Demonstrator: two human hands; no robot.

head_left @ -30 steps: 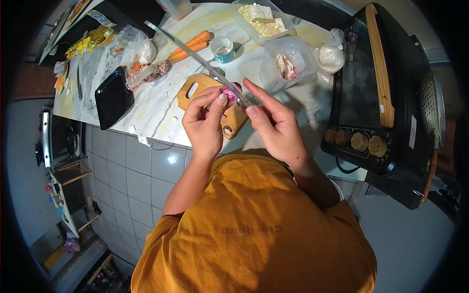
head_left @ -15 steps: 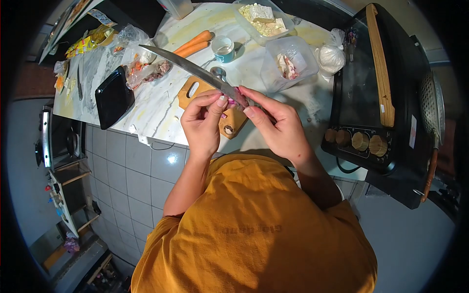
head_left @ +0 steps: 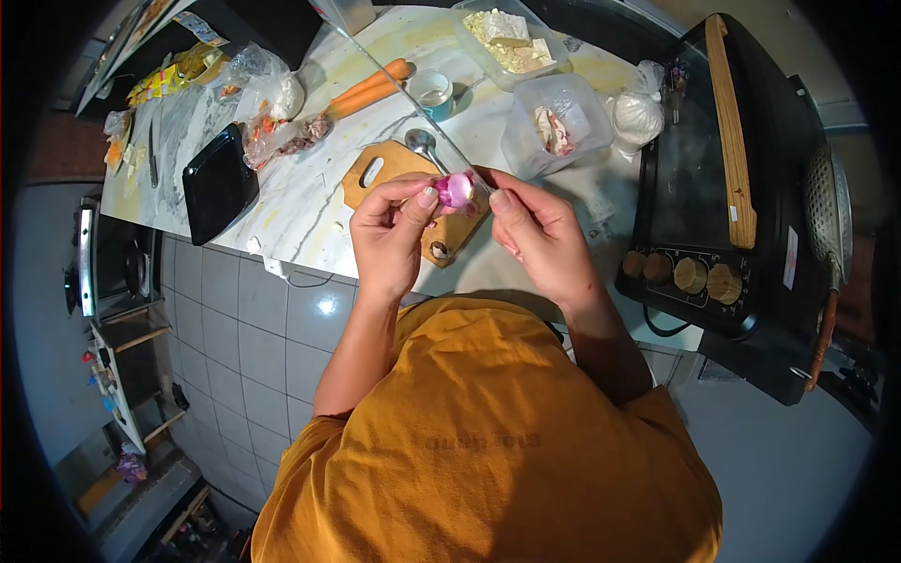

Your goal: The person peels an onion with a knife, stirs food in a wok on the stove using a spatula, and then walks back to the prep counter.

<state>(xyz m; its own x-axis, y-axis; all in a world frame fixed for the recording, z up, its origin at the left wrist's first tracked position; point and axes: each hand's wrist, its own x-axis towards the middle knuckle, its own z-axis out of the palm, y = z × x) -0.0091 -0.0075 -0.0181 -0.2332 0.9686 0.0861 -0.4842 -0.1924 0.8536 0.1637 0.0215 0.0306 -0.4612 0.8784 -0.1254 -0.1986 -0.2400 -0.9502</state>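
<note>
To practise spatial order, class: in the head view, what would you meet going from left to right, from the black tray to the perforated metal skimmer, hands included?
Black tray → left hand → purple onion → right hand → black appliance → perforated metal skimmer.

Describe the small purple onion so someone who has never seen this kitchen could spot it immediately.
Start at the marble-topped table and find the wooden cutting board near its front edge. Over that board, the left hand holds the small purple onion at its fingertips. Its shiny pinkish-purple surface sets it apart from the tan board and the long orange carrots farther back.
</note>
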